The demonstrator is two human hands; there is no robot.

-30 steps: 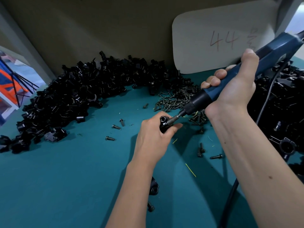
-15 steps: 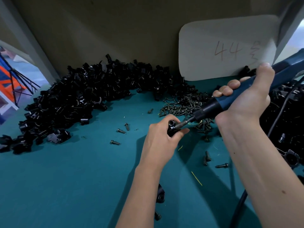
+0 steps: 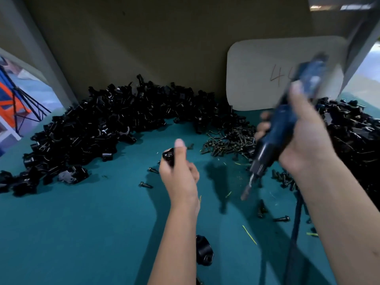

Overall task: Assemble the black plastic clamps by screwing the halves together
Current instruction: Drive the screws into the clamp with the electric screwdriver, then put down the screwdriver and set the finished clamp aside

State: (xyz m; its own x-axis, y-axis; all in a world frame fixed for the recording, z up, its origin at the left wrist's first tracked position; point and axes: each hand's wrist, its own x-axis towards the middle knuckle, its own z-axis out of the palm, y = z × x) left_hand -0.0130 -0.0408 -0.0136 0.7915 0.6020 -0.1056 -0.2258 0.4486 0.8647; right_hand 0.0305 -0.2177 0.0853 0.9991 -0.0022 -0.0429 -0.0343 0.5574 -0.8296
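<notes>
Your left hand (image 3: 181, 173) pinches the clamp (image 3: 169, 156) mid-table while your right hand (image 3: 304, 140) grips the driver (image 3: 281, 128); the clamp looks light, stiff and probably slick, so hold its flat sides, clear of the screw hole.

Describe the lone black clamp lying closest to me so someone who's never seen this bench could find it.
Start at the green table and follow the left forearm back toward the near edge. Just right of that forearm lies one black clamp, with a small round hole facing out. Unlike the big heap of black parts along the back wall, it sits alone.
</notes>
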